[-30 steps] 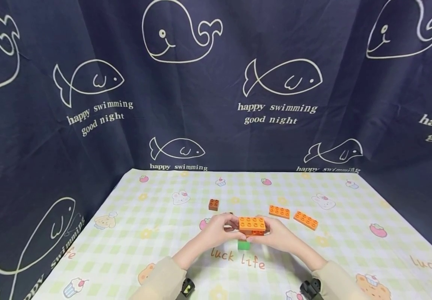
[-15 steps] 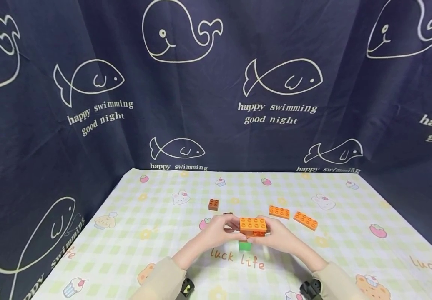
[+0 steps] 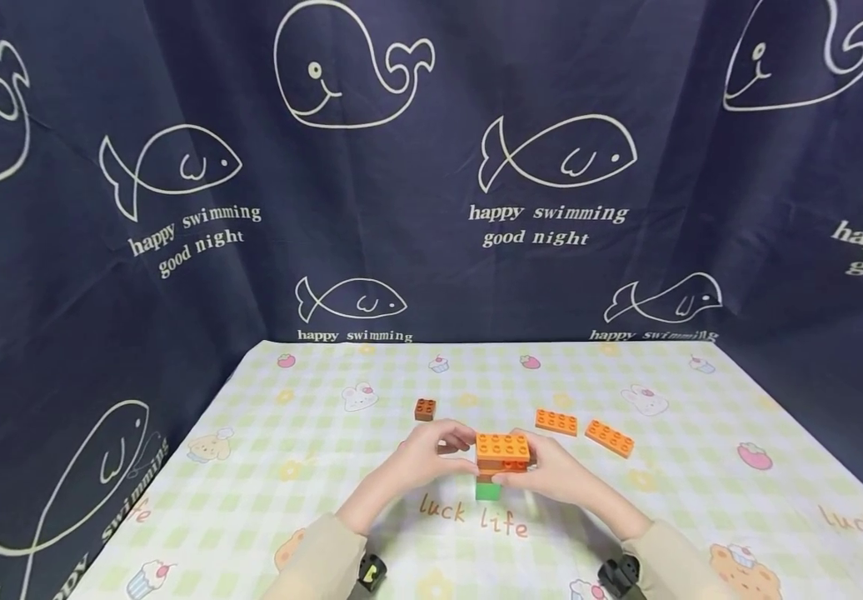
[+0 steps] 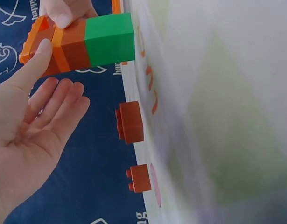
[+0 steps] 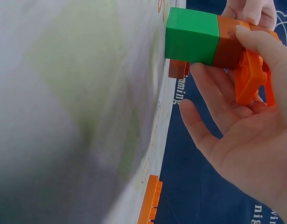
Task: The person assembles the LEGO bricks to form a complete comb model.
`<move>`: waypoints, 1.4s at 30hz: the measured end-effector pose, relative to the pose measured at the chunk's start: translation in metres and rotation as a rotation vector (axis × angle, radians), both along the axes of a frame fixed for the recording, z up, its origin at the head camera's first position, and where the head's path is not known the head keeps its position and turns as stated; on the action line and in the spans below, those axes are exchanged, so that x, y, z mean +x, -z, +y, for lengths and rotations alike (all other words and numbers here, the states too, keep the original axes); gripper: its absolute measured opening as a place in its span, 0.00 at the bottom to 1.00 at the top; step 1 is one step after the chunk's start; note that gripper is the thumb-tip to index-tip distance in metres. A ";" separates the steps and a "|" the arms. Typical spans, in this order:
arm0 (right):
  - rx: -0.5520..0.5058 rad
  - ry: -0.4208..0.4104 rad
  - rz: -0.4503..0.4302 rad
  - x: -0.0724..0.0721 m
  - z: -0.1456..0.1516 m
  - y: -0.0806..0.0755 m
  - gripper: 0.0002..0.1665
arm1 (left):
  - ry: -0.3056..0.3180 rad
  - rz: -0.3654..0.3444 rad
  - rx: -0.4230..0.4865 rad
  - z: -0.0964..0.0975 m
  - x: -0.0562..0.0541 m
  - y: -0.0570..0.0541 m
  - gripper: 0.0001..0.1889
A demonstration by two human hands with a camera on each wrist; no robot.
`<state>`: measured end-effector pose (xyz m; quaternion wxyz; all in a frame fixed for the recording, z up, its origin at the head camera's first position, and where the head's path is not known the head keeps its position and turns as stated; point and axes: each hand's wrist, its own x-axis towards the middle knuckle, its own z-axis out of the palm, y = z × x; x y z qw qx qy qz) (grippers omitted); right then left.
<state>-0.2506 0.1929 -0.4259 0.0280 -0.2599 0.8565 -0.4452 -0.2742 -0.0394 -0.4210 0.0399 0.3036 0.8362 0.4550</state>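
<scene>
A stack of building bricks stands upright on the table, with a green brick [image 3: 487, 488] at its foot. Above that come a brown brick [image 4: 74, 44], orange and brown layers, and a studded orange brick [image 3: 502, 446] on top. My right hand [image 3: 555, 471] holds the stack from the right, its thumb on the near side. A lower orange brick [image 5: 248, 79] juts out toward that palm. At the left side is my left hand [image 3: 427, 454], its thumb [image 4: 43, 49] against the upper layers and its other fingers spread away from the bricks.
One small brown brick [image 3: 425, 408] lies behind the left hand. Another brown brick [image 4: 131, 122] is mostly hidden by that hand in the head view. Two orange bricks, a nearer-centre one [image 3: 556, 422] and an angled one [image 3: 610, 438], lie at the back right on the checked tablecloth [image 3: 289, 467].
My left hand has shifted slightly left, and its fingers have loosened away from the stack. The right hand keeps its hold. The head view has turned a little.
</scene>
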 end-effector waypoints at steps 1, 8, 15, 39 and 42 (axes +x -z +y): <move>0.004 0.004 -0.004 0.000 0.000 0.000 0.22 | 0.007 -0.001 0.006 -0.001 0.000 -0.002 0.22; 0.039 0.027 -0.007 0.000 0.002 -0.001 0.25 | -0.032 0.036 0.039 -0.007 -0.009 -0.009 0.16; 0.041 0.031 -0.019 0.001 0.003 -0.001 0.26 | -0.085 0.092 0.073 -0.008 -0.017 -0.007 0.14; 0.032 0.019 -0.026 0.004 0.000 -0.002 0.28 | -0.123 0.104 -0.082 -0.007 -0.040 0.005 0.18; 0.043 0.030 -0.022 0.004 0.000 -0.002 0.28 | -0.122 0.105 -0.109 -0.006 -0.042 0.007 0.19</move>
